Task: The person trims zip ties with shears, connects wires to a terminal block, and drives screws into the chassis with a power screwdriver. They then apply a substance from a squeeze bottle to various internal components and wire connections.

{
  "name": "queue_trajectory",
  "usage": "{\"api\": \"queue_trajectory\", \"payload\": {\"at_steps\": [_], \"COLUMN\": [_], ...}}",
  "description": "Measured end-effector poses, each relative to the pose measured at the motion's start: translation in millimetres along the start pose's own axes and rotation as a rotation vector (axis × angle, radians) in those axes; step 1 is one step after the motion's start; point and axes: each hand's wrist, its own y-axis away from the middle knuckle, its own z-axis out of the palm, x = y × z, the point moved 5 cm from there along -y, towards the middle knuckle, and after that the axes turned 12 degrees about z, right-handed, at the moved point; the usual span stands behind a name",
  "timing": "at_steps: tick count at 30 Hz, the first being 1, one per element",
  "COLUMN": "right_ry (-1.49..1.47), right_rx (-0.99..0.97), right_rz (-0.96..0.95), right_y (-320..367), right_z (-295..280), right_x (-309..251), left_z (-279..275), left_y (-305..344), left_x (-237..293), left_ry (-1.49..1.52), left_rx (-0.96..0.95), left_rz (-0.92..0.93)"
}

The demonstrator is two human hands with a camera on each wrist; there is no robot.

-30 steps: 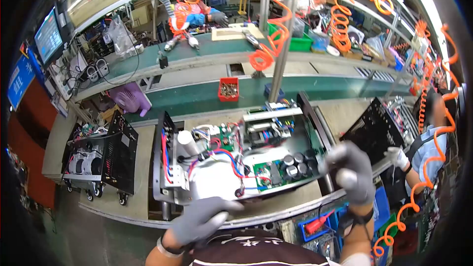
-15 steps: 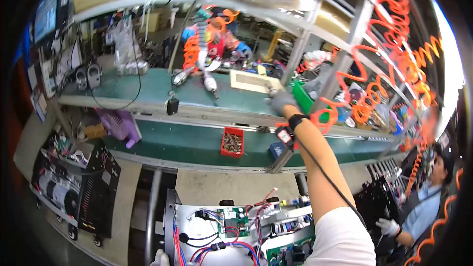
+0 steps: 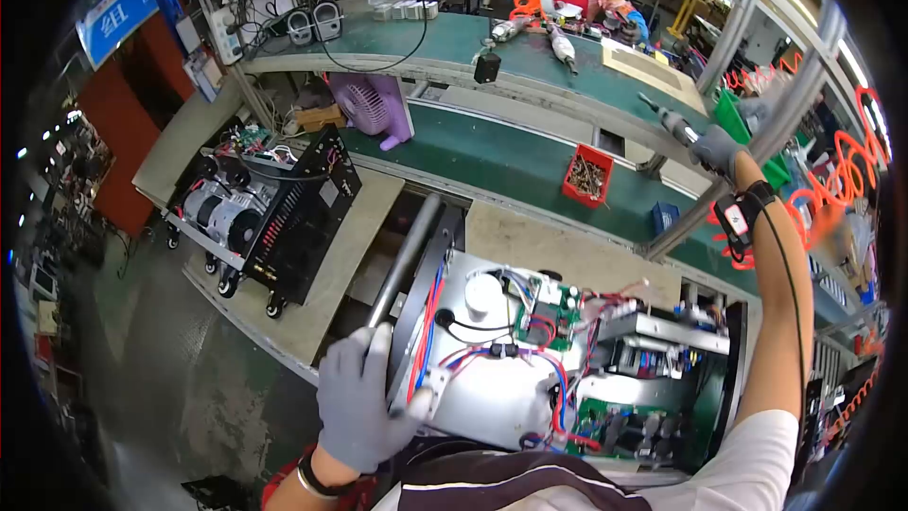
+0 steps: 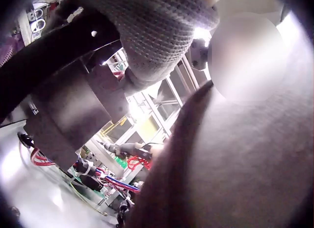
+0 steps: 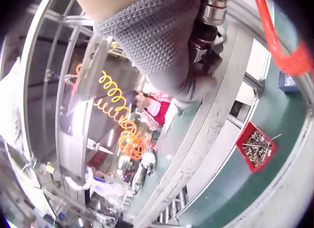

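- The left hand (image 3: 364,407), in a grey glove, gripped the near end of the black side panel (image 3: 437,244) of an open machine (image 3: 492,397), with its fingers curled over the panel's edge.
- In the left wrist view the gloved left hand (image 4: 152,31) pressed against the same dark side panel (image 4: 73,107). The rest of that view was blurred by cloth close to the lens.
- The right hand (image 3: 721,151), also gloved, was stretched up and away to the far green shelf (image 3: 454,43). Its fingers were closed round the handle of a power screwdriver (image 3: 670,121).
- The screwdriver was at the shelf's right end, tilted, with its tip pointing up and to the left, just beside a slanted metal post (image 3: 766,132).
- From the right wrist, the right hand (image 5: 157,36) wrapped the screwdriver (image 5: 210,21) near its metal fitting, with an orange hose (image 5: 289,41) running beside it.
- The open machine lay right in front of the person, showing red and blue wires (image 3: 430,308), a white cylinder (image 3: 482,295) and a green circuit board (image 3: 615,426).
- A red bin (image 3: 586,175) of screws sat on the green belt (image 3: 501,166) below the shelf, well apart from both hands. It also showed in the right wrist view (image 5: 255,145).
- A small blue box (image 3: 664,218) sat on the belt to the right of the bin.
- A purple fan (image 3: 369,104) stood further left, under the shelf.
- A second black machine (image 3: 265,213) on wheels stood to the left.
- Orange coiled hoses (image 3: 851,166) hung at the far right.
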Motion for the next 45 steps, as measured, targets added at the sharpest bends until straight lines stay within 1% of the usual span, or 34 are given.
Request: {"api": "queue_trajectory", "payload": {"at_steps": [1,3,5,6,7,9,10,12,13,15,16,19,23,25,27,31,35,37,40,43,45], "right_ry": [-0.015,-0.391,-0.352,-0.248,-0.141,-0.151,-0.112,-0.032,0.008,0.109,0.136,0.195,0.187,0.177,0.186,0.237,0.248,0.247,0.236,0.246,0.253], "right_rx": [-0.004,-0.131,-0.046,0.054,0.154,0.013,-0.005,-0.048,-0.075,-0.061,-0.063,-0.117,-0.097,-0.081,-0.066,-0.112,-0.109,-0.134,-0.117,-0.136,-0.156], "right_rz": [0.011,-0.121,-0.282,-0.431,-0.578,-0.59,-0.603,-0.642,-0.664,-0.67,-0.644,-0.605,-0.587,-0.587,-0.649,-0.597,-0.603,-0.572,-0.587,-0.573,-0.543], "right_y": [26.8,84.7,148.5,167.2,186.0,236.4,255.8,280.7,285.4,295.0,298.3,299.3,295.7,291.7,290.8,291.6,289.7,289.3,291.0,290.0,291.1], "right_z": [-0.2,-8.6,-27.3,-32.7,-36.1,-30.5,-23.3,-5.8,10.1,34.9,42.5,71.0,77.2,79.1,78.3,76.2,79.8,81.8,83.2,86.3,88.4], "right_x": [-2.3,-28.1,-58.9,-69.3,-79.9,-101.0,-109.4,-120.1,-124.7,-133.0,-136.0,-142.7,-147.3,-147.9,-153.1,-158.2,-157.0,-154.5,-155.0,-159.5,-159.3], "left_z": [-2.3,-0.8,-0.4,-2.3,-5.5,-5.2,-4.0,9.5,19.5,31.1,37.1,42.5,41.4,41.5,43.2,45.2,42.2,42.4,43.4,41.6,41.2], "left_y": [0.0,-0.3,-5.2,-12.1,-21.8,-42.2,-53.2,-69.1,-75.5,-87.7,-90.6,-93.3,-93.9,-94.5,-94.1,-94.2,-95.3,-95.9,-95.2,-94.9,-96.4], "left_x": [1.1,-3.5,-5.2,-7.0,-8.7,-9.5,-7.6,-17.4,-26.3,-36.7,-43.3,-47.1,-43.5,-42.5,-42.0,-43.9,-38.4,-39.0,-39.9,-36.4,-34.7], "left_ry": [-0.07,-0.064,-0.063,-0.085,-0.132,-0.145,-0.155,-0.138,-0.157,-0.122,-0.081,-0.089,-0.072,-0.096,-0.113,-0.151,-0.166,-0.18,-0.177,-0.21,-0.268], "left_rx": [-0.026,-0.047,-0.2,-0.297,-0.357,-0.646,-0.654,-0.672,-0.629,-0.686,-0.701,-0.745,-0.767,-0.744,-0.739,-0.73,-0.773,-0.758,-0.715,-0.701,-0.725], "left_rz": [-0.012,0.032,0.037,-0.015,0.008,-0.087,-0.071,-0.157,-0.137,-0.145,-0.129,-0.123,-0.147,-0.147,-0.137,-0.135,-0.162,-0.146,-0.146,-0.139,-0.129]}}
